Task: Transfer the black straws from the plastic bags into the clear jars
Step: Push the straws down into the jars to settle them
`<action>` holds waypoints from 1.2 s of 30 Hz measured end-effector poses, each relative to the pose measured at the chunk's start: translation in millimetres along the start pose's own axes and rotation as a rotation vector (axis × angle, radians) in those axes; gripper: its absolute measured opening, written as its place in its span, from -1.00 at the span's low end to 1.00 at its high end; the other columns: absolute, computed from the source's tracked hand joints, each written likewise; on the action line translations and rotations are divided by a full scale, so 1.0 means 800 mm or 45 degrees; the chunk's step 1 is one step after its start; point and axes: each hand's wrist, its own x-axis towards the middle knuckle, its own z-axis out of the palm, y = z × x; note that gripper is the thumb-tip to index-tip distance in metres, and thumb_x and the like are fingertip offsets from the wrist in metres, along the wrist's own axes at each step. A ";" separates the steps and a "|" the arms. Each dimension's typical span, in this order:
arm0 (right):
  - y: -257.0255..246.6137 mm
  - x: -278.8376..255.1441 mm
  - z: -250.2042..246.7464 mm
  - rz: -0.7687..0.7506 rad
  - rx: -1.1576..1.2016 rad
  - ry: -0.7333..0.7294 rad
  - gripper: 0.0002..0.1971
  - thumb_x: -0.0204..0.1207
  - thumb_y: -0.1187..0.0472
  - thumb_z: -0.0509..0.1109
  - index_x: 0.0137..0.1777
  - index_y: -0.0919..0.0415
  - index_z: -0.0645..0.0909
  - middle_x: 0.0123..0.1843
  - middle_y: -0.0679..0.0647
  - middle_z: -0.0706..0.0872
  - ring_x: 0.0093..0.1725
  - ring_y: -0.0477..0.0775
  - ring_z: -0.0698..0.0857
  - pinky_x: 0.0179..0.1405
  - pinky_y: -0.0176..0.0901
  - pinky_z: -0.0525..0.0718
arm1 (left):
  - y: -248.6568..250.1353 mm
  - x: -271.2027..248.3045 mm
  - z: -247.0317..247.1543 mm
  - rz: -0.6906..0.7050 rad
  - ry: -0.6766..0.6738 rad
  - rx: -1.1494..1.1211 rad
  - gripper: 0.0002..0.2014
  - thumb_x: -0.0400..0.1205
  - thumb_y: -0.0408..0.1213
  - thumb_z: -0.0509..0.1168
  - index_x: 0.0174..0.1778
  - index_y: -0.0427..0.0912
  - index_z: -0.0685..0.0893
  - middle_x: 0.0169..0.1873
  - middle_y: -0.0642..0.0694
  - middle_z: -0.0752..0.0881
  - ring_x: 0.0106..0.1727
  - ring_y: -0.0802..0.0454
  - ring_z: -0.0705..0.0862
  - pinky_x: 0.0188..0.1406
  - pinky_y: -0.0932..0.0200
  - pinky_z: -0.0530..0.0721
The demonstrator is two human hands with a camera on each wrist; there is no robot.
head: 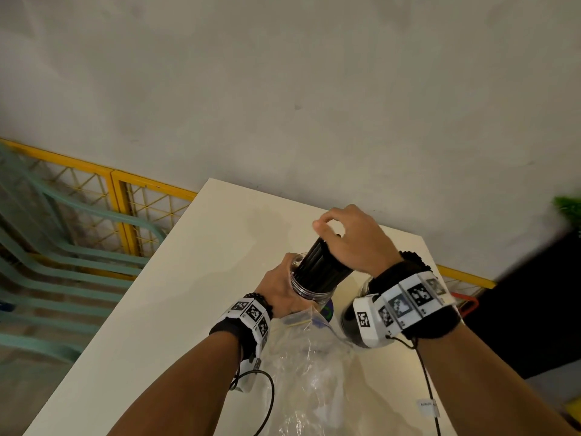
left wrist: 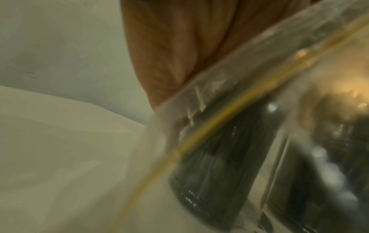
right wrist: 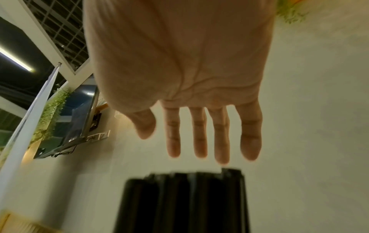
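A clear jar stands tilted on the white table, and my left hand grips it round the side. A thick bundle of black straws sticks out of its mouth. My right hand hovers over the top of the bundle; in the right wrist view its fingers are straight and just above the straw ends. The left wrist view shows my palm against the jar. A second jar, dark with straws, is partly hidden behind my right wrist. An empty plastic bag lies crumpled in front.
The table's far edge meets a grey wall. A yellow mesh fence and teal chairs are to the left. A black object and a red item sit at the right. Wrist cables trail over the table.
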 end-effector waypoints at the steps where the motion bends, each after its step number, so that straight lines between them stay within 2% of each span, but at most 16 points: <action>1: -0.003 -0.003 0.011 0.004 -0.044 -0.030 -0.51 0.54 -0.36 0.15 0.29 -0.10 0.59 0.37 0.01 0.54 0.37 0.11 0.52 0.33 0.20 0.55 | 0.001 0.000 0.000 -0.007 -0.012 -0.003 0.05 0.12 0.22 0.56 0.51 0.05 0.25 0.17 0.12 0.71 0.13 0.05 0.72 0.12 0.18 0.62; 3: -0.005 -0.010 0.039 0.018 -0.202 -0.108 -0.44 0.49 -0.41 0.14 0.38 -0.16 0.53 0.48 -0.04 0.47 0.46 0.15 0.45 0.33 0.29 0.55 | 0.000 0.001 0.000 -0.015 -0.037 0.009 0.03 0.19 0.17 0.60 0.52 0.00 0.23 0.20 0.06 0.73 0.17 0.01 0.73 0.12 0.16 0.63; 5: 0.000 -0.010 0.059 -0.009 -0.300 -0.015 -0.59 0.55 -0.27 0.19 0.25 -0.11 0.62 0.31 -0.04 0.60 0.31 0.19 0.55 0.13 0.17 0.66 | -0.001 0.003 0.001 -0.015 -0.017 0.030 -0.04 0.28 0.04 0.66 0.50 -0.03 0.25 0.18 0.05 0.72 0.14 0.00 0.73 0.07 0.19 0.60; 7: 0.007 -0.006 0.061 -0.093 -0.247 0.111 -0.73 0.58 -0.08 0.22 0.06 -0.05 0.71 0.08 -0.05 0.68 0.11 0.16 0.61 -0.08 0.04 0.70 | 0.000 0.002 0.000 -0.009 0.007 0.036 -0.09 0.34 -0.02 0.66 0.51 -0.05 0.27 0.14 0.09 0.68 0.08 0.05 0.70 0.04 0.22 0.57; 9: 0.014 -0.004 0.059 -0.215 -0.178 0.123 -0.77 0.56 0.01 0.24 -0.04 -0.01 0.74 -0.01 -0.05 0.70 0.01 0.13 0.60 -0.13 0.05 0.71 | 0.001 0.000 -0.001 -0.006 -0.001 0.039 -0.13 0.40 -0.04 0.63 0.52 -0.07 0.27 0.12 0.10 0.65 0.07 0.04 0.68 0.04 0.21 0.56; 11: 0.018 -0.002 0.059 -0.269 -0.160 0.132 -0.77 0.55 0.03 0.25 -0.08 0.00 0.75 -0.05 -0.07 0.72 -0.01 0.09 0.58 -0.17 0.00 0.69 | 0.003 -0.002 -0.003 -0.014 -0.017 0.046 -0.13 0.39 0.01 0.60 0.51 -0.06 0.27 0.12 0.09 0.66 0.11 -0.01 0.71 0.06 0.17 0.58; 14: 0.020 0.001 0.061 -0.266 -0.270 0.117 -0.76 0.57 0.04 0.22 -0.07 -0.01 0.74 -0.02 -0.08 0.71 0.00 0.08 0.57 -0.27 -0.15 0.53 | 0.008 -0.005 -0.006 -0.022 -0.039 0.037 0.01 0.19 0.25 0.50 0.52 -0.04 0.27 0.15 0.08 0.67 0.14 -0.01 0.72 0.11 0.14 0.62; 16: 0.019 0.001 0.060 -0.252 -0.299 0.078 -0.75 0.60 0.03 0.19 -0.04 -0.01 0.72 0.00 -0.07 0.69 0.03 0.09 0.57 -0.25 -0.15 0.50 | 0.010 -0.007 -0.006 -0.017 -0.040 0.040 0.06 0.11 0.33 0.40 0.52 -0.04 0.27 0.17 0.07 0.67 0.11 0.01 0.71 0.09 0.15 0.62; 18: 0.017 0.001 0.058 -0.230 -0.310 0.049 -0.75 0.61 0.00 0.18 0.01 -0.02 0.70 0.05 -0.05 0.66 0.08 0.11 0.58 -0.18 -0.09 0.58 | 0.011 -0.007 -0.007 -0.015 -0.038 0.047 0.06 0.10 0.33 0.37 0.52 -0.04 0.26 0.19 0.05 0.69 0.14 -0.03 0.73 0.08 0.13 0.64; 20: 0.013 0.001 0.053 -0.185 -0.310 -0.055 -0.70 0.62 -0.13 0.17 0.12 -0.07 0.67 0.17 -0.04 0.64 0.19 0.11 0.56 0.06 0.08 0.64 | 0.011 -0.008 -0.008 -0.018 -0.052 0.039 0.08 0.10 0.32 0.41 0.53 -0.03 0.24 0.27 0.00 0.69 0.21 -0.07 0.73 0.18 0.04 0.69; 22: 0.012 0.002 0.040 -0.114 -0.196 -0.152 -0.58 0.60 -0.29 0.08 0.23 -0.13 0.61 0.28 -0.03 0.60 0.29 0.11 0.53 0.26 0.23 0.56 | 0.014 -0.010 -0.009 -0.025 -0.069 0.027 0.10 0.11 0.33 0.44 0.55 0.00 0.22 0.31 0.01 0.65 0.28 -0.08 0.70 0.31 -0.09 0.69; 23: 0.013 0.004 0.029 -0.081 -0.092 -0.128 -0.54 0.59 -0.31 0.02 0.24 -0.14 0.61 0.27 -0.02 0.60 0.30 0.12 0.54 0.30 0.26 0.54 | 0.015 -0.012 -0.010 -0.033 -0.075 0.025 0.10 0.10 0.34 0.44 0.56 0.02 0.22 0.31 0.03 0.63 0.29 -0.08 0.70 0.34 -0.12 0.67; 26: 0.027 0.011 -0.009 -0.029 0.073 0.038 -0.57 0.69 -0.15 -0.01 0.18 0.00 0.65 0.10 0.04 0.62 0.18 0.15 0.61 0.26 0.17 0.58 | 0.016 -0.013 -0.010 -0.062 -0.072 -0.016 0.13 0.06 0.36 0.49 0.55 0.07 0.23 0.36 0.05 0.62 0.33 -0.06 0.69 0.42 -0.13 0.63; 31: 0.047 0.007 -0.032 -0.029 0.024 0.047 -0.64 0.70 -0.01 0.09 0.07 0.11 0.69 0.05 0.10 0.67 0.12 0.14 0.64 0.18 0.11 0.64 | 0.018 -0.014 -0.010 -0.089 -0.095 -0.031 0.16 0.01 0.35 0.52 0.54 0.06 0.25 0.38 0.04 0.61 0.33 -0.07 0.69 0.44 -0.12 0.62; 34: 0.039 -0.002 -0.006 -0.041 0.044 -0.017 -0.62 0.64 -0.16 0.16 0.26 0.02 0.62 0.27 0.09 0.61 0.29 0.14 0.59 0.32 0.13 0.58 | 0.025 -0.016 -0.011 -0.105 -0.098 -0.005 0.21 -0.03 0.33 0.50 0.56 0.01 0.25 0.35 0.07 0.59 0.30 -0.04 0.68 0.41 -0.02 0.61; 36: 0.028 -0.007 0.020 -0.052 -0.014 -0.106 -0.51 0.62 -0.25 0.13 0.45 -0.06 0.47 0.46 0.08 0.49 0.44 0.16 0.48 0.42 0.22 0.49 | 0.029 -0.018 -0.012 -0.126 -0.115 0.025 0.19 0.01 0.30 0.51 0.56 -0.03 0.24 0.31 0.08 0.57 0.29 -0.06 0.67 0.39 -0.05 0.62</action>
